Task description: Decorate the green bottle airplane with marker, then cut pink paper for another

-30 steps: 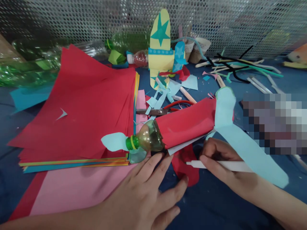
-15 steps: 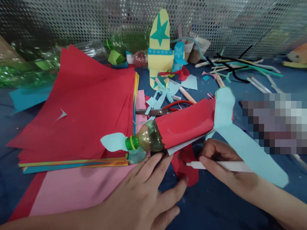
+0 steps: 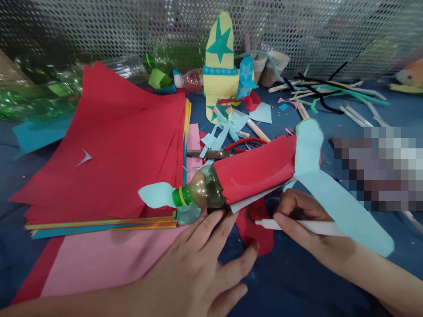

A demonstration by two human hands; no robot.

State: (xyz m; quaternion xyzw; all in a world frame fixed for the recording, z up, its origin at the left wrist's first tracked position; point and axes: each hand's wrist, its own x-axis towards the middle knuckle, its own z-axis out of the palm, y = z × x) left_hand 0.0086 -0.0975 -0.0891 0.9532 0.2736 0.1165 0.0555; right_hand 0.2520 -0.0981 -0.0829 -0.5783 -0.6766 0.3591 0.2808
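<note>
A plastic bottle (image 3: 208, 187) wrapped in red paper (image 3: 259, 169) lies slanted across the middle, its green cap (image 3: 181, 196) towards the left. Light blue paper pieces (image 3: 346, 211) stick out at its right end, and a rounded one (image 3: 157, 195) at the cap. Below it, a red paper shape (image 3: 254, 231) lies partly under the bottle. My left hand (image 3: 211, 259) rests flat with fingers spread, fingertips at the bottle's lower edge and on the red shape. My right hand (image 3: 307, 220) grips a white marker pen (image 3: 317, 227), its tip over the red shape.
Stacked coloured sheets (image 3: 132, 145), red on top, lie left above pink paper (image 3: 105, 259). Scissors (image 3: 214, 153) with red handles lie behind the bottle among paper scraps. A yellow paper-covered bottle plane (image 3: 220, 83) stands at the back. Sticks and pipe cleaners (image 3: 330, 92) are scattered at the back right.
The marker's tip has shifted slightly left and up over the red shape, with a small movement of my right hand. My left hand and the bottle stay in place.
</note>
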